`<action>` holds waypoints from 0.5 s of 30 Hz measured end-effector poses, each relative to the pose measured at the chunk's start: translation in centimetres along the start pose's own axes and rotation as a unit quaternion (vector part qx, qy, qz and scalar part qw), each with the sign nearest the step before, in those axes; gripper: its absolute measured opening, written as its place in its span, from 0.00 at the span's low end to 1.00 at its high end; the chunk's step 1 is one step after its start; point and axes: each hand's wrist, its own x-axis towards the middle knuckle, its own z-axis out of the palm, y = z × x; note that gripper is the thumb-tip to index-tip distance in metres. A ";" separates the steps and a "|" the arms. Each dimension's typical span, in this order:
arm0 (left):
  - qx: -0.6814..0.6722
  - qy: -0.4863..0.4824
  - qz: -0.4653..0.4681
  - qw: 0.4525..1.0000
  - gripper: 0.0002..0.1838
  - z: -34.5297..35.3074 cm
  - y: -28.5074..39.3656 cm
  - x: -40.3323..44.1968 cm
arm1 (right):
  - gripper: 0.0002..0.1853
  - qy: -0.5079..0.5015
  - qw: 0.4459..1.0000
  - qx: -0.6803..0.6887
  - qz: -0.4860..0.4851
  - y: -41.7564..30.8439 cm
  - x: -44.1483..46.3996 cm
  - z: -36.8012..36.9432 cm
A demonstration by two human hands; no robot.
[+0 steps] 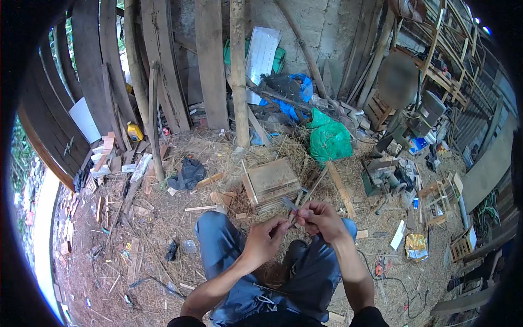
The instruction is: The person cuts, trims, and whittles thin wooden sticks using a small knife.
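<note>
Grip: two hands (267, 237) (322, 221) on one slim object (289, 204)

Silvery-grey blade (289, 204), blue trousers (217, 234), green bag (330, 137), yellow jug (134, 132).

Over the person's bent knees (218, 234), the left hand (266, 238) and right hand (325, 220) pinch a slim grey-tipped piece (289, 204) between them. A boxy wooden piece (275, 180) rests just beyond on the straw-strewn floor (163, 229). A green bag (330, 139) sits near the floor's far edge, a yellow bottle (134, 132) toward its far left corner, and a gold packet (416, 248) toward its right edge.
</note>
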 end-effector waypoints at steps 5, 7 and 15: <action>-0.039 -0.001 0.010 0.999 0.07 -0.5 -1.5 -1.4 | 0.07 0.103 0.993 0.019 -0.046 -0.9 -0.3 -3.8; -0.062 -0.031 -0.042 0.997 0.09 -0.3 -2.1 -1.3 | 0.08 0.084 0.995 0.042 -0.040 -0.5 -0.1 -3.7; -0.396 -0.156 -0.186 0.886 0.11 0.1 -2.1 0.9 | 0.07 -0.013 0.999 0.017 -0.040 1.0 0.0 0.7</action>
